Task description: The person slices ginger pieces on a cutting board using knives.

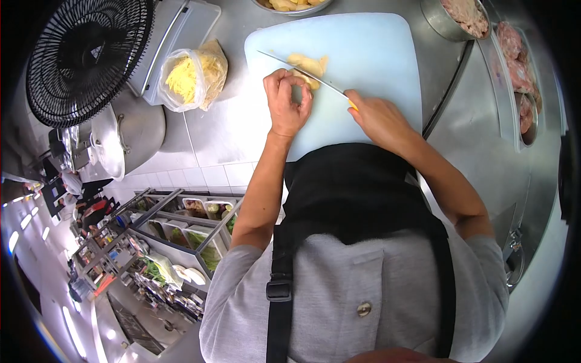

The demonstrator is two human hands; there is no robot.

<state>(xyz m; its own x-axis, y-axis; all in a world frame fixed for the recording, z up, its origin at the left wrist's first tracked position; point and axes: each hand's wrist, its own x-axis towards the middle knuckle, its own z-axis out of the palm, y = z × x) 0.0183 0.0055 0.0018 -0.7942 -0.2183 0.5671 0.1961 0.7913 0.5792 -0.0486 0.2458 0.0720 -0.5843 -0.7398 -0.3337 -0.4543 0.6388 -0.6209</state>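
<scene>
My right hand [376,121] is wrapped round the yellow handle of a knife [327,83], whose long blade points to the upper left over a white cutting board [375,54]. Pale yellow slices [308,64] lie on the board under and beyond the blade. Just on the near side of the blade, my left hand [288,103] has its fingers curled, with the fingertips near a yellow piece by the blade. Whether those fingers grip the piece is too small to tell.
Left of the board stand a bag of yellow shreds [183,80], a black fan [91,54] and a large pot [142,130]. A bowl of yellow pieces [290,5] is beyond the board. Raw meat fills a metal bowl [465,17] and a container [517,66] at right.
</scene>
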